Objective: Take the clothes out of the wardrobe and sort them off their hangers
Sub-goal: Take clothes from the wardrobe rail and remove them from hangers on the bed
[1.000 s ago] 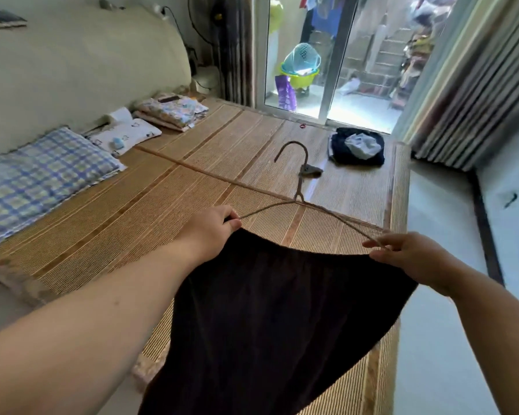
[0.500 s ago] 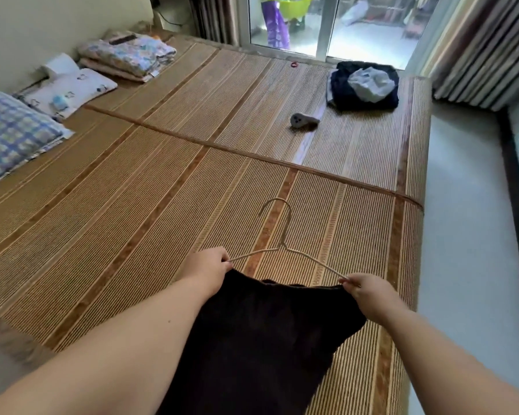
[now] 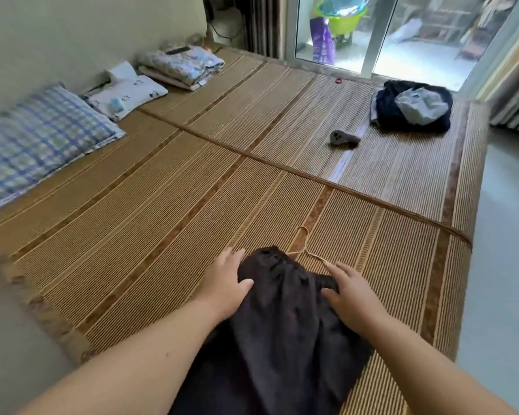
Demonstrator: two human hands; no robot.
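A dark brown garment lies on the bamboo mat at the near edge of the bed, bunched at its waistband. A thin wire hanger pokes out past the waistband, its hook flat on the mat. My left hand rests on the garment's left side with fingers straight and the thumb on the cloth. My right hand lies flat on its right side, fingertips near the hanger's arm. A pile of dark and pale clothes sits at the far right of the bed.
A small grey object lies on the mat in front of the pile. Along the left wall lie a checked pillow, a white pillow and folded bedding. Glass doors stand beyond. Floor runs right of the bed.
The garment and hanger came down from the air onto the mat. Both hands let go of the hanger's ends and now lie flat on the cloth.
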